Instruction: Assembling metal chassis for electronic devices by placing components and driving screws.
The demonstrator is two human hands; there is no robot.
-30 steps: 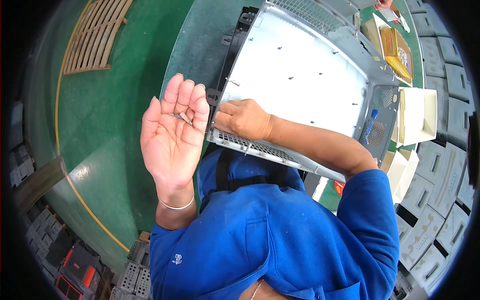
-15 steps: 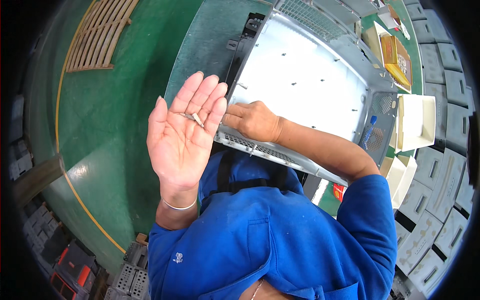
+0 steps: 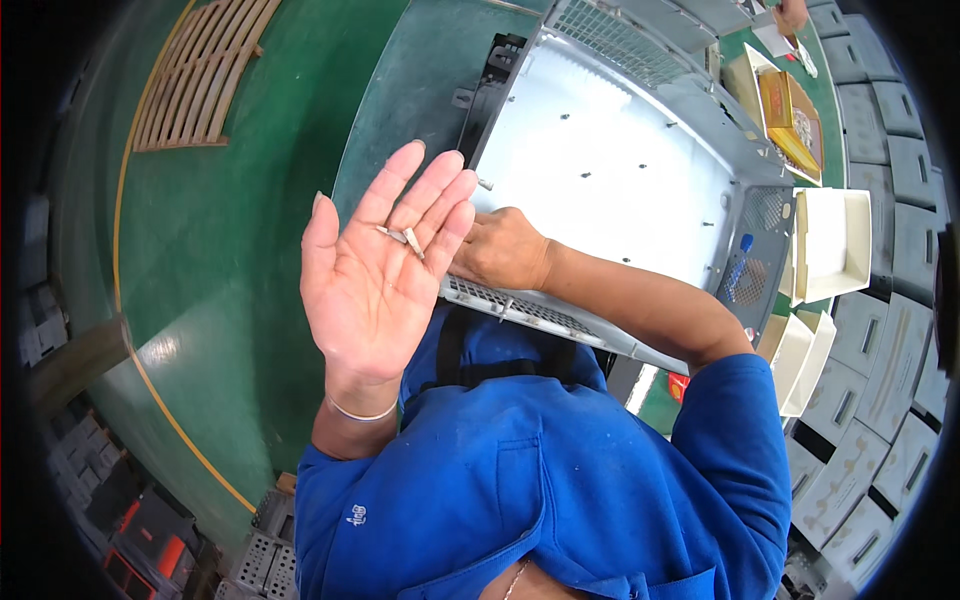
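My left hand is held palm up beside the case's near left corner, fingers stretched out. A few small, pale metal pins lie loose at the base of its fingers. Inside that corner is my right hand, its fingers curled closed. Left-hand fingers partly cover the right fingertips, so whatever they grip is hidden. The large grey metal case has a bright flat floor with several small studs standing on it and perforated walls. One pale pin stands on its floor near the left edge.
The case rests on a dark green tabletop. White bins and a yellow box of small parts line the right side. Grey boxes are stacked beyond. Another person's hand shows at upper right. A wooden pallet lies at far left.
My left hand has shifted slightly right, now covering more of the right fingers. My right hand has moved a little left and down. Another person's hand has appeared at upper right.
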